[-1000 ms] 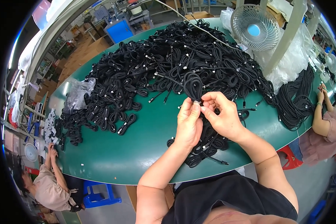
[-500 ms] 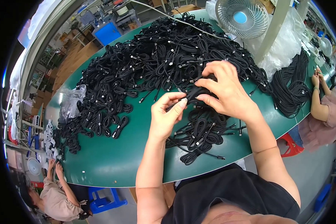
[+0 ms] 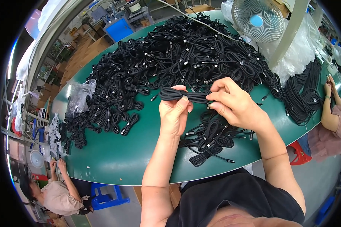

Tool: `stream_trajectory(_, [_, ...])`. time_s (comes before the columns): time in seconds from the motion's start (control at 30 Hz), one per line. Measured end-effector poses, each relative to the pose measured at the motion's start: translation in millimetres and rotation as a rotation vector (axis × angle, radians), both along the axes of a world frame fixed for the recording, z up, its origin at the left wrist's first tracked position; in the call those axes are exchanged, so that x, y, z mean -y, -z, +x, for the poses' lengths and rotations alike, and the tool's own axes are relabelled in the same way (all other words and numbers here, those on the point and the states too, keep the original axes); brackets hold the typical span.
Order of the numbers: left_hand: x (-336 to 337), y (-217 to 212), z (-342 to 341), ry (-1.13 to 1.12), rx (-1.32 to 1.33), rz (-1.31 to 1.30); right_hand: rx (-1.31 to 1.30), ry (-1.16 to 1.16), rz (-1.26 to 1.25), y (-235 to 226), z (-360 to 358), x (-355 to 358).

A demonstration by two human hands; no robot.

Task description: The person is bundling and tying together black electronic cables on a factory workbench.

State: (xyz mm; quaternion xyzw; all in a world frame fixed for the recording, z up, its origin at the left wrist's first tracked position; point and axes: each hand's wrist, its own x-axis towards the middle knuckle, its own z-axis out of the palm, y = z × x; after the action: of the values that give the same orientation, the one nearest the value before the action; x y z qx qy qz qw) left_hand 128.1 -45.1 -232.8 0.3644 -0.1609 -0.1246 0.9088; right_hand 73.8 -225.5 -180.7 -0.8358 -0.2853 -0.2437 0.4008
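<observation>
Surface: green table point(image 3: 113, 162) is filling the middle of the frame.
Risk: coil could be springing loose if either pinch slackens.
Left hand point(image 3: 174, 115): fingers are clenching around a coiled black cable point(image 3: 185, 95).
Right hand point(image 3: 235, 104): fingertips are pinching the coil's other end.
Cable: hovering at frame centre, above a small cable bundle point(image 3: 210, 140).
Beyond: big cable heap point(image 3: 170, 64), fan point(image 3: 258, 20) upper right.

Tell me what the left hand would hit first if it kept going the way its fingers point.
Probably the big heap of black cables beyond the left hand; depth is unclear, since it holds its coiled cable above the green table.
</observation>
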Motion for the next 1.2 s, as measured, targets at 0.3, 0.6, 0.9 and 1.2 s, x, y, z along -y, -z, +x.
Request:
stream_trajectory(0.3, [-4, -7, -5, 0.036, 0.071, 0.073, 0.004, -0.026, -0.037, 1, -2, -1])
stream_trajectory(0.6, [-4, -7, -6, 0.038, 0.154, 0.085, 0.038, 0.113, -0.169, 7, -3, -8])
stream_trajectory(0.9, [7, -1, -16, 0.121, 0.030, 0.037, 0.376, 0.180, -0.206, 13, -2, -21])
stream_trajectory(1.2, [0, -5, -1, 0.006, 0.057, 0.088, 0.285, 0.191, -0.257, 12, 1, -11])
